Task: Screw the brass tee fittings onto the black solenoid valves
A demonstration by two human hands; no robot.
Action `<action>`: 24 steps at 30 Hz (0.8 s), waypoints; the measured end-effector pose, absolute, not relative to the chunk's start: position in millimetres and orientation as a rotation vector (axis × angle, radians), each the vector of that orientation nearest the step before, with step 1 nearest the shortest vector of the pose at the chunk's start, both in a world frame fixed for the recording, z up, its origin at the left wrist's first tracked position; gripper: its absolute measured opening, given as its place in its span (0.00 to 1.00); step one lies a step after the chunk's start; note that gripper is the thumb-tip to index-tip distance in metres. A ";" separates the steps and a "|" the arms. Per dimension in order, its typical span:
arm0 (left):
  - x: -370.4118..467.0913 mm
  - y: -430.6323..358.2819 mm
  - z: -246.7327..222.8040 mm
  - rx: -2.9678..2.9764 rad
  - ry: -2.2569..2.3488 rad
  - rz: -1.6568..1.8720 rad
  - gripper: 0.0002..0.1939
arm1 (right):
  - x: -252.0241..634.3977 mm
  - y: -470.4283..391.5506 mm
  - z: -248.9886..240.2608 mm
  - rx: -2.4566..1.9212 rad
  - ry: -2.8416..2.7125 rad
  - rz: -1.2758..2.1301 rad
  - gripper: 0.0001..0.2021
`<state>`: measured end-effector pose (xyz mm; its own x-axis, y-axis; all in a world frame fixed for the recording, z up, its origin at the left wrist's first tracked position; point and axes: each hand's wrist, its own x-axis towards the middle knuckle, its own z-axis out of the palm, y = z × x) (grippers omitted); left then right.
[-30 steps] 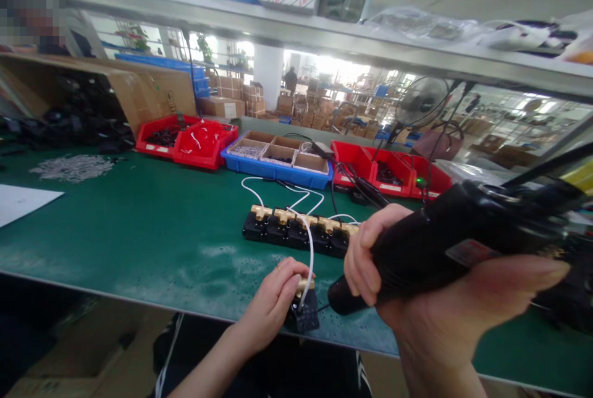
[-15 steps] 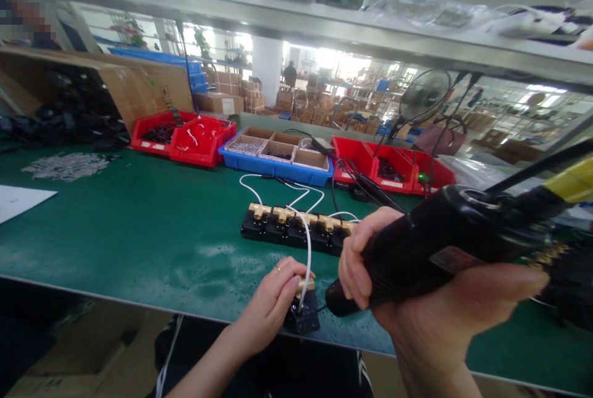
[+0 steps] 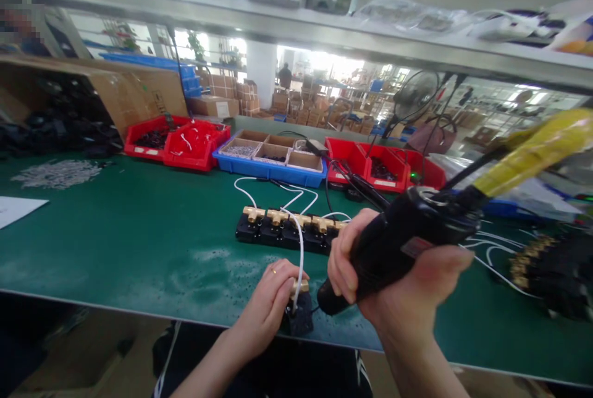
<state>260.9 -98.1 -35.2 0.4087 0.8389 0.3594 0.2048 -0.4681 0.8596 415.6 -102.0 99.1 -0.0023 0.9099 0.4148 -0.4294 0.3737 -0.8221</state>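
Note:
My left hand [image 3: 266,302] is closed around a small black housing with a brass fitting [image 3: 302,314] near the bench's front edge. A white cable [image 3: 301,243] rises from that housing and arcs back. In my right hand [image 3: 393,287] is a black electric screwdriver [image 3: 384,256], my fingers wrapped round its body. Its thin bit points left and meets the right side of the housing; whether it sits in a screw is too small to tell. Just behind stands a row of several similar black housings with brass tee fittings [image 3: 282,228], partly hidden by my right hand.
Red bins [image 3: 194,151] of small parts and a blue divided tray [image 3: 269,172] line the back of the green bench [image 3: 139,231]. More brass-fitted housings [image 3: 556,268] are piled at right. Flat grey pieces [image 3: 58,173] lie at left. A shelf [image 3: 208,12] crosses overhead.
The rear end of the electric screwdriver has swung left and down, and my right hand has shifted slightly left with it. My left hand keeps its hold on the housing. The view has shifted slightly.

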 end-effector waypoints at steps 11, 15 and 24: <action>246.5 -97.5 -45.0 1.971 0.957 1.009 0.15 | 554.2 -96.8 105.0 -1.674 -1.235 0.422 0.37; 227.9 -94.0 -50.7 2.154 0.911 0.963 0.25 | 604.2 -66.3 65.4 -2.131 -1.225 0.295 0.28; 218.5 -90.6 -49.1 2.113 1.063 1.051 0.21 | 626.8 -26.4 1.4 -2.615 -1.308 -0.027 0.20</action>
